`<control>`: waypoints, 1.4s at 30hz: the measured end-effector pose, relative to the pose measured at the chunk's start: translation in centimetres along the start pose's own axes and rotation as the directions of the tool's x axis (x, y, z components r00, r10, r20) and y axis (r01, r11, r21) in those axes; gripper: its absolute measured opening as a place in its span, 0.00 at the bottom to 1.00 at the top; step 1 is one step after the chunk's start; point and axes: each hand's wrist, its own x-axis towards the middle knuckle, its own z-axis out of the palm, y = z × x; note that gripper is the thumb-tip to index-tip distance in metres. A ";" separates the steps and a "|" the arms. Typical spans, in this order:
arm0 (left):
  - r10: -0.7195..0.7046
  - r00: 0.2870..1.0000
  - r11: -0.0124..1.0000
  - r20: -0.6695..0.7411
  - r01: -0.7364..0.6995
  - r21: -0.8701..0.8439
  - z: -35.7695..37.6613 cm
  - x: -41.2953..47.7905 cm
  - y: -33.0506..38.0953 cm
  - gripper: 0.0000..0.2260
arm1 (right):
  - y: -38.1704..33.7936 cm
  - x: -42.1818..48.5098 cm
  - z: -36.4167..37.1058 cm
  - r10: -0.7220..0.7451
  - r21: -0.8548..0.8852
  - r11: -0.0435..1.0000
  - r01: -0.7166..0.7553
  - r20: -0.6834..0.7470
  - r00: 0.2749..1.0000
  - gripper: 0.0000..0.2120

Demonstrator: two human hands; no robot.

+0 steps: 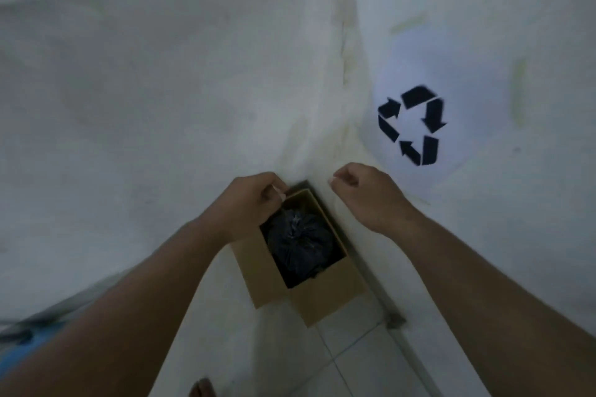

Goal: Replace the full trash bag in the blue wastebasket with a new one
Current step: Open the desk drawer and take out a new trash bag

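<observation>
A thin white plastic bag (193, 90) is being spread, pinched in both hands (254, 200); the tied black bag (300, 245) is already boxed at 6 o'clock. Next, the mouth probably gets opened wider.

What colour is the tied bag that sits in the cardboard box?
Black, with a slight sheen. The tied bag shows best in the head view, inside the cardboard box.

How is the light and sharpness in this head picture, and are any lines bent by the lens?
Head view: light is dim and even, with no glare; the recycling sign is smeared by motion blur; both hands, left hand and right hand, are soft; the wall corner and floor edge curve from wide-angle distortion; the black bag in the cardboard box lacks detail.
</observation>
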 end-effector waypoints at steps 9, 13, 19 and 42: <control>0.190 0.956 0.974 -0.224 -0.156 0.163 -12.1 -17.6 11.0 0.13 | -13.1 -19.8 -7.6 -0.084 -0.118 0.991 0.064 -0.167 0.982 0.22; 0.307 0.929 0.943 -0.208 -0.268 0.196 -15.9 -25.4 13.5 0.14 | -16.5 -29.9 -7.3 -0.043 -0.221 0.975 -0.012 -0.240 0.970 0.25; 0.472 0.881 0.850 -0.016 -0.450 0.273 -17.6 -37.2 17.7 0.20 | -18.9 -46.4 -5.1 0.107 -0.283 0.934 -0.221 -0.367 0.924 0.29; 0.795 0.284 0.362 0.537 -0.931 -0.043 10.3 -96.4 35.2 0.23 | -10.1 -125.8 13.5 0.704 0.130 0.536 -0.834 -0.613 0.357 0.32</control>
